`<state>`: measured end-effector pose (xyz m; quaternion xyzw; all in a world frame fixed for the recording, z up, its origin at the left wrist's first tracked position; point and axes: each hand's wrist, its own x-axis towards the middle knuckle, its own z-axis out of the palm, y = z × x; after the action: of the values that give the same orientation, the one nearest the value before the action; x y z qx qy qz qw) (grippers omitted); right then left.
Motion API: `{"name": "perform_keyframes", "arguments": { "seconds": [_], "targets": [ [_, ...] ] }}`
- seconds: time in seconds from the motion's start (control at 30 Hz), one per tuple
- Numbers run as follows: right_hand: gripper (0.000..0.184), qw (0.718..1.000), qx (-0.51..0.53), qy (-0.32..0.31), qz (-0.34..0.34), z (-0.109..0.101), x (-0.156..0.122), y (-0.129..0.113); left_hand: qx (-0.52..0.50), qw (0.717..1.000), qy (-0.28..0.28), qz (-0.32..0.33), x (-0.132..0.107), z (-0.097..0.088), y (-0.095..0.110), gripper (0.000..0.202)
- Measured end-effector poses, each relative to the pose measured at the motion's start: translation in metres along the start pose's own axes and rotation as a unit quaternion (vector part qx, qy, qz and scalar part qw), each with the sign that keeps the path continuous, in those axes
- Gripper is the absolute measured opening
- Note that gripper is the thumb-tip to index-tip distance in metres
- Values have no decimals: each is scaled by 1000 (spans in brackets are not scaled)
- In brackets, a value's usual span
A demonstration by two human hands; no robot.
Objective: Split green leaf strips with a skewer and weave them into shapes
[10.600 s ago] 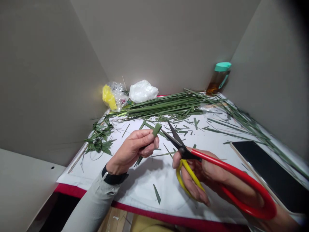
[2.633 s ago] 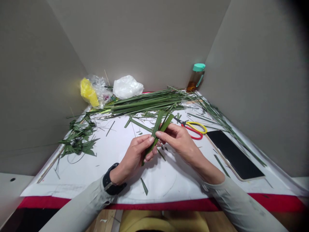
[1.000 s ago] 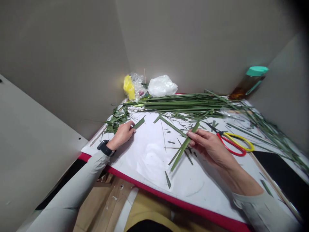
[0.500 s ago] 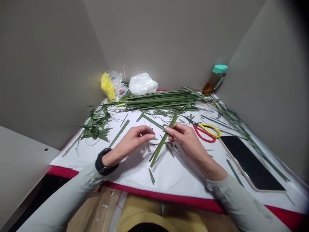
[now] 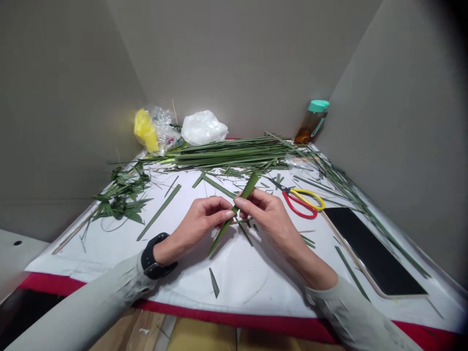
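Note:
A long green leaf strip (image 5: 250, 186) slants between my hands, its wide end up and away, its narrow end down toward the table's front. My right hand (image 5: 266, 212) pinches it near the middle between thumb and fingers. Just below that, my left hand (image 5: 204, 217) is closed on the same strip with thumb and forefinger. Behind my fingers, a bent leaf piece (image 5: 217, 184) lies on the white table cover (image 5: 146, 273). A small pointed leaf scrap (image 5: 214, 283) rests nearer to me. Parts of the held strip are hidden by my fingertips.
Scissors (image 5: 302, 201) with red and yellow handles lie right of my hands, beside a dark phone (image 5: 375, 251). Leaf blades (image 5: 234, 152) are piled across the back, near a white plastic bag (image 5: 204, 127) and a bottle (image 5: 311, 122). Leafy sprigs (image 5: 122, 195) lie at left.
My left hand, apart from the strip before, has moved in and closed on it below my right hand. The strip has turned somewhat. The whole view has shifted slightly.

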<state>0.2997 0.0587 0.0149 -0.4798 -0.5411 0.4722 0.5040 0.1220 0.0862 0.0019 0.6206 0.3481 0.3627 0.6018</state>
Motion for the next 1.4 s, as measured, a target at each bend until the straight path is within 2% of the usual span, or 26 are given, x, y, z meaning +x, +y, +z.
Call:
{"name": "perform_keyframes", "arguments": {
  "seconds": [0.17, 0.37, 0.53, 0.63, 0.8, 1.17, 1.4],
  "targets": [
    [20, 1000, 6, -13, -11, 2, -3, -1, 1, 1000, 7, 6, -4, -1, -3, 18],
    [21, 1000, -5, -6, -18, 2, -8, -5, 5, 1000, 16, 16, -6, 1, 3, 15],
    [18, 999, -11, 40, -33, 4, -11, -9, 36, 999, 10, 30, -9, 2, 6, 17],
    [25, 997, -17, 64, -33, 4, -12, -10, 44, 998, 4, 34, -11, 3, 5, 18],
    [28, 997, -9, 72, -26, 3, -11, -9, 62, 997, 0, 37, -11, 5, 5, 20],
    [33, 995, 10, 96, -19, 7, -11, -5, 175, 981, 14, 86, -15, 12, -1, 22],
    [34, 996, 18, 83, -13, 11, -12, -3, 239, 957, 49, 156, -18, 18, -11, 28]
  ]
}}
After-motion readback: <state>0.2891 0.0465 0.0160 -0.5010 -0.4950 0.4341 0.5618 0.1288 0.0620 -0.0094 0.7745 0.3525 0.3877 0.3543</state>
